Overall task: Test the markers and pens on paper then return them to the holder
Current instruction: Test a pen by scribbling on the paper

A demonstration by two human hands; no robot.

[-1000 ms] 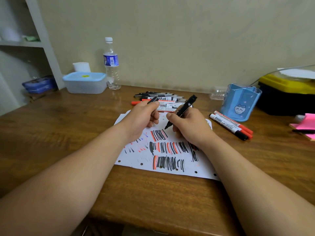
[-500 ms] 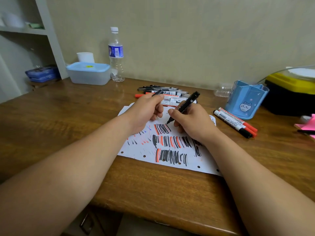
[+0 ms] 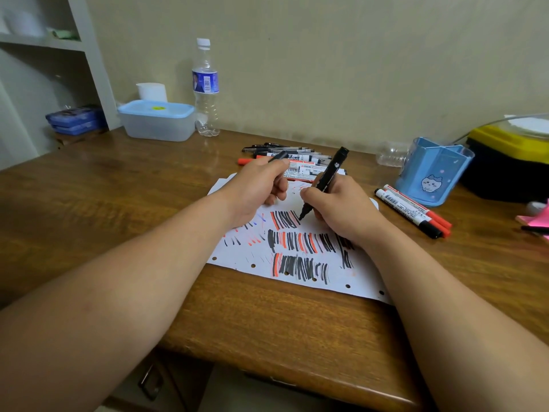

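We test a black marker gripped in our right hand on the paper; next it needs the cap our left hand pinches.

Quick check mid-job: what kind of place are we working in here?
Probably a home study or small office: a wooden desk against a plain wall, a blue pen holder and a pile of markers on it, shelves at the left.
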